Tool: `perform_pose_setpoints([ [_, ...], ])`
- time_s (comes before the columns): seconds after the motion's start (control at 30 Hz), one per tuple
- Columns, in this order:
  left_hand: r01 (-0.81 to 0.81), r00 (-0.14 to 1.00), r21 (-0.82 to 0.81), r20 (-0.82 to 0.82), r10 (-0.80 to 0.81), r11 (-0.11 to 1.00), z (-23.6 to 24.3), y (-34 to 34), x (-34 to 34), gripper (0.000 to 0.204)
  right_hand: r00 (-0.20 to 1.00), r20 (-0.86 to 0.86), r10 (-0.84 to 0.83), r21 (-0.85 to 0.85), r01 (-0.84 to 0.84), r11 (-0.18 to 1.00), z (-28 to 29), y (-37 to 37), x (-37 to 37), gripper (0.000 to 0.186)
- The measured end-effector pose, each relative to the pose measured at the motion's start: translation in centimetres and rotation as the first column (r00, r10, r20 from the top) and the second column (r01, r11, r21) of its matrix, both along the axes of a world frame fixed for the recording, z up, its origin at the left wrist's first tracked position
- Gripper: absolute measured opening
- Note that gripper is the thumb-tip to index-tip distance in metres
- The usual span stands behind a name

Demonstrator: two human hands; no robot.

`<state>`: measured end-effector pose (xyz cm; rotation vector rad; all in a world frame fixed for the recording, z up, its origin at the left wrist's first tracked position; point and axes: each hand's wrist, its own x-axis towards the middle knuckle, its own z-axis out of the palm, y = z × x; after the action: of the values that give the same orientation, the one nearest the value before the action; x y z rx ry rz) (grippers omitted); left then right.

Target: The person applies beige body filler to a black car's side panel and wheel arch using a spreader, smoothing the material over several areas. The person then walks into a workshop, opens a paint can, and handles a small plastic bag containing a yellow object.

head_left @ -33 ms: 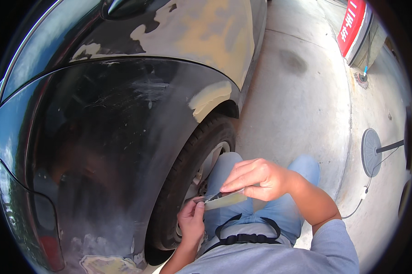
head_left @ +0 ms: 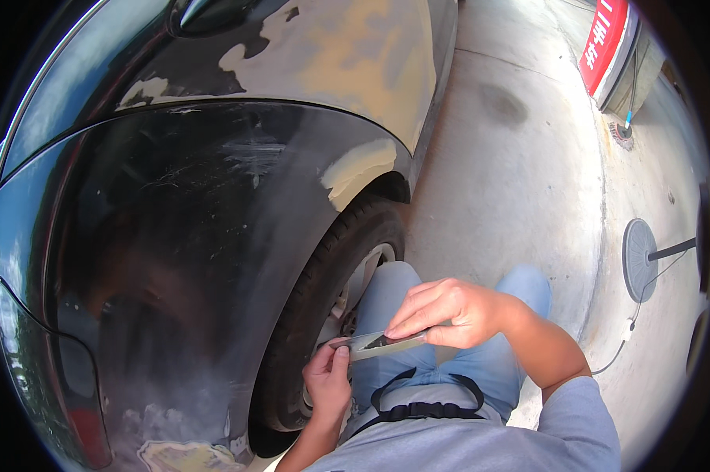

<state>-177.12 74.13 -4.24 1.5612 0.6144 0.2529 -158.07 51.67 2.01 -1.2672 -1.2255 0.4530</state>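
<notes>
Between my hands is a thin, flat strip point(head_left: 364, 346), greyish with a pale lower edge and a dark patch; whether it is a filler spreader or a folded sheet I cannot tell. My left hand point(head_left: 328, 377) pinches its left end between thumb and fingers. With the fingers on top and the thumb beneath, my right hand point(head_left: 453, 311) grips its right end. The strip hangs over my lap, beside the car's wheel point(head_left: 335, 303). Left of my hands, the dark car panel point(head_left: 190, 228) bears scratches, dull sanded areas and a beige filler patch point(head_left: 359, 173) above the wheel arch.
The car door point(head_left: 363, 55) at the back carries a large beige and yellowish patch. On the concrete floor point(head_left: 497, 173) to the right stand a round grey base point(head_left: 640, 259) with a pole and a cable. A red sign point(head_left: 604, 43) is at the far right.
The strip has turned slightly, so more of its upper face shows. My right hand has shifted a little, and its fingers lie farther along the strip's top.
</notes>
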Motion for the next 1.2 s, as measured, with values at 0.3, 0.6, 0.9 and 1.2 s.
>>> perform_pose_setpoints([
  [0.3,-0.046,0.999,-0.186,-0.006,0.046,0.981,-2.7,-0.5,0.6,0.014,0.639,-0.214,-0.739,-0.266,0.689,0.674,-7.8,-0.4,4.5,0.033],
  [0.6,0.042,0.991,-0.101,-0.121,-0.054,0.994,-4.6,0.9,-0.9,0.01,0.131,-0.313,-0.941,-0.072,0.984,0.16,-12.0,8.6,12.5,0.039],
  [0.9,0.037,0.994,-0.137,-0.097,-0.05,0.99,-5.1,1.4,-1.3,0.01,0.099,-0.156,-0.983,0.047,0.995,0.093,-11.5,10.7,12.6,0.041],
  [1.2,0.072,0.991,-0.121,-0.103,-0.085,0.99,-5.5,1.8,-1.7,0.016,0.128,-0.126,-0.984,0.057,0.991,0.122,-9.9,11.0,11.8,0.045],
])
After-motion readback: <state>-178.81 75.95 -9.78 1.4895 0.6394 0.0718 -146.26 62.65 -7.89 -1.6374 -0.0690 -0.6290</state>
